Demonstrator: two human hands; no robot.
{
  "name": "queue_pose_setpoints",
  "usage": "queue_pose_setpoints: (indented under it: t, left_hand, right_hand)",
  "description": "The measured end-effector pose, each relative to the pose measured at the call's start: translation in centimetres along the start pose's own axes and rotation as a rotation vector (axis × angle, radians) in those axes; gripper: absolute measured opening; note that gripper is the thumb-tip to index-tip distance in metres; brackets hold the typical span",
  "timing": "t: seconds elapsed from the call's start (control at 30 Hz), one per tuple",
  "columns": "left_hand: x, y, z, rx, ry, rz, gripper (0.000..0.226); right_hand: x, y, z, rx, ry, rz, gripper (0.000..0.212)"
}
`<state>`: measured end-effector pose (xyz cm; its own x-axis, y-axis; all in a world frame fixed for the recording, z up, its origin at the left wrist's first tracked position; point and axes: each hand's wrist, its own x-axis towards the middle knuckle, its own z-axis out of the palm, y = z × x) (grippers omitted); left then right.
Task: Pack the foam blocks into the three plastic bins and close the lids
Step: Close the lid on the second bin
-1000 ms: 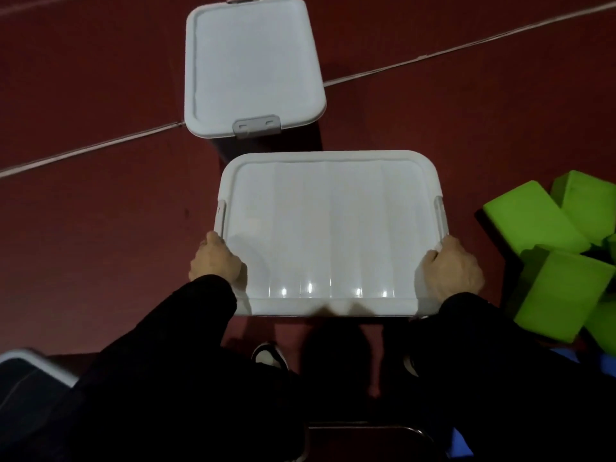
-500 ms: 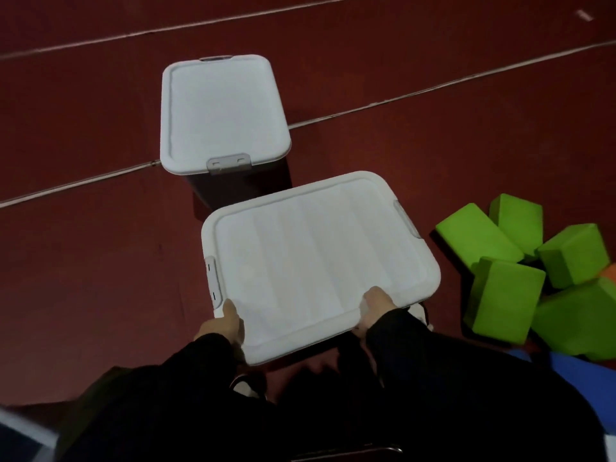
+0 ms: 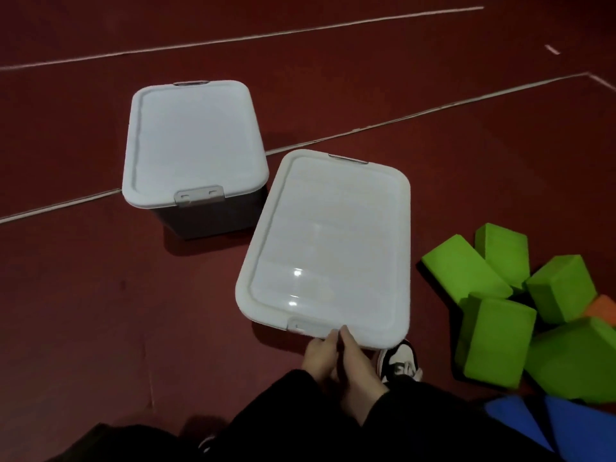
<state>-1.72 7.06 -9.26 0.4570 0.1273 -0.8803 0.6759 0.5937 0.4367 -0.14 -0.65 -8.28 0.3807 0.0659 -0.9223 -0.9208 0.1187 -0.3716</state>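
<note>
Head view: the near lidded bin (image 3: 328, 248) has swung from crosswise to lengthwise, now beside the far lidded bin (image 3: 195, 145). Both hands have slid from its sides to the near edge: left hand (image 3: 321, 356) and right hand (image 3: 358, 365) grip the rim by the latch (image 3: 300, 325). Lid on; green foam blocks (image 3: 493, 335) lie unpacked, right of the bin.

One head-worn wide-angle cam, looking steeply down and fwd from standing height at the dark red floor (image 3: 83, 311). Near bottom edge: wearer's black sleeves (image 3: 416, 425) and a shoe. White-lidded plastic bin (image 3: 328, 248) sits mid-frame, close; a second lidded grey bin (image 3: 193, 145) further off, upper left. No other view to overlap with.
</note>
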Motion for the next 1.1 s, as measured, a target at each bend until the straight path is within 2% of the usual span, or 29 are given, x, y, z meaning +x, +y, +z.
queue_pose_setpoints:
  t: [0.03,0.13,0.2,0.27,0.33,0.4,0.47,0.53,0.57,0.63,0.77,0.9,1.03,1.1]
  left_hand:
    - [0.2,0.2,0.6,0.105,-0.029,0.011,0.045]
    - [-0.6,2.1,1.5,0.103,-0.016,-0.018,0.034]
    - [-1.1,3.5,1.3,0.163,0.156,0.110,0.023]
    - [-0.8,3.7,-0.4,0.278,0.342,0.241,0.026]
    - [-0.2,3.5,-2.5,0.234,0.397,0.289,0.028]
    - [0.5,3.4,-4.8,0.211,0.416,0.283,0.039]
    - [0.4,4.3,-5.8,0.258,0.396,0.294,0.060]
    - [-0.4,5.9,-5.9,0.255,0.260,0.345,0.078]
    - [-0.3,6.8,-5.8,0.247,0.177,0.382,0.080]
    - [-0.5,9.2,-5.3,0.293,0.079,0.469,0.077]
    - [0.6,14.8,-4.1,0.315,0.016,0.534,0.067]
    - [2.4,17.7,-3.8,0.324,0.034,0.533,0.064]
    - [3.0,18.3,-4.5,0.404,0.087,0.515,0.063]
    - [3.0,18.2,-4.9,0.456,0.110,0.512,0.063]
  right_hand:
    - [1.0,-0.3,0.1,0.014,0.021,-0.025,0.031]
    - [1.2,-2.0,1.3,0.082,0.158,-0.064,0.032]
    - [2.0,-2.9,2.3,0.151,0.082,-0.045,0.038]
    - [2.5,-3.7,3.5,0.226,0.014,0.011,0.051]
    - [2.7,-4.3,4.8,0.274,0.026,-0.010,0.042]
    - [3.1,-4.6,5.7,0.256,0.128,-0.081,0.025]
    - [3.5,-5.2,6.6,0.246,0.147,-0.164,0.024]
    - [3.8,-7.0,6.9,0.207,0.128,-0.199,0.030]
    - [4.2,-8.6,7.0,0.159,0.104,-0.205,0.031]
    - [5.3,-12.4,7.1,0.084,0.065,-0.223,0.035]
    - [8.8,-17.8,8.6,0.065,0.040,-0.238,0.043]
    - [11.3,-21.6,12.5,0.149,0.038,-0.281,0.047]
    - [12.6,-22.8,15.4,0.315,-0.166,-0.309,0.063]
    - [11.5,-21.2,16.0,0.193,-0.253,-0.264,0.065]
